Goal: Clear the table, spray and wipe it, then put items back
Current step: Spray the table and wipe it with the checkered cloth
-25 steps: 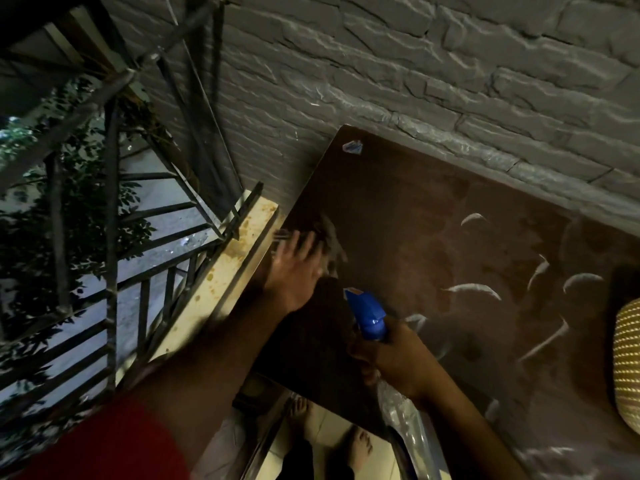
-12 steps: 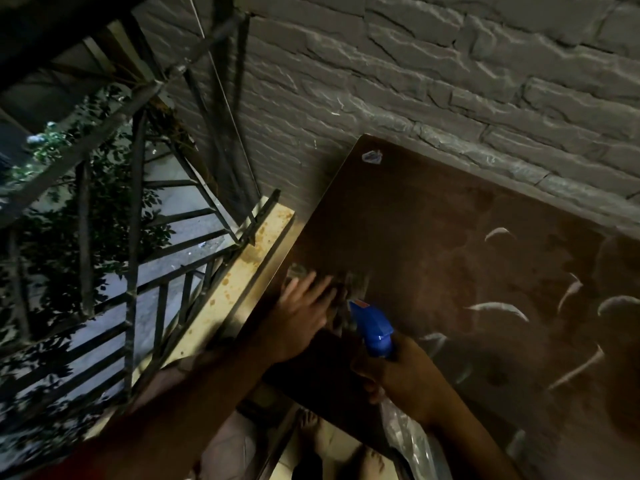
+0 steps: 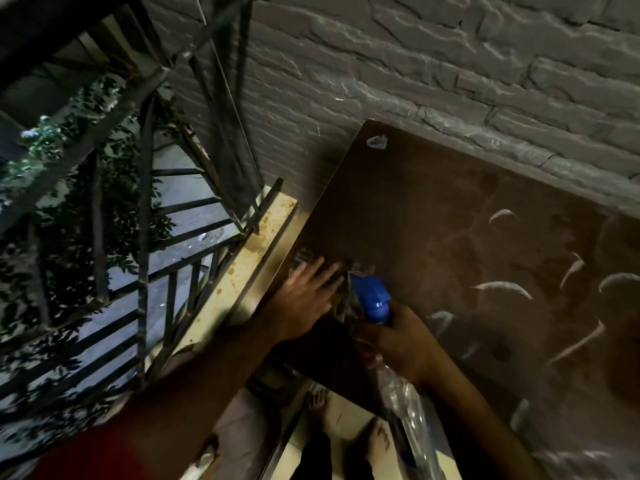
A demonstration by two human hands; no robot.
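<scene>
A dark brown table [image 3: 433,220] with pale fish-shaped marks stands against the brick wall. My left hand [image 3: 304,296] lies flat near the table's left edge, fingers spread, pressing a greyish cloth [image 3: 343,306] onto the surface; the cloth is blurred and mostly hidden under the hand. My right hand [image 3: 398,344] grips the neck of a spray bottle [image 3: 370,296] with a blue nozzle, just right of the left hand. Its clear body [image 3: 408,420] hangs down past the table's near edge.
A small pale scrap [image 3: 376,142] lies at the table's far left corner. Left of the table runs a stained cream ledge [image 3: 249,251] with a dark metal railing [image 3: 145,237] and foliage beyond. The grey brick wall [image 3: 415,64] bounds the far side. My bare feet [image 3: 377,438] show below.
My left hand has slid the cloth along the left edge toward me, ending close to the blue nozzle. A woven object at the right edge has left the view.
</scene>
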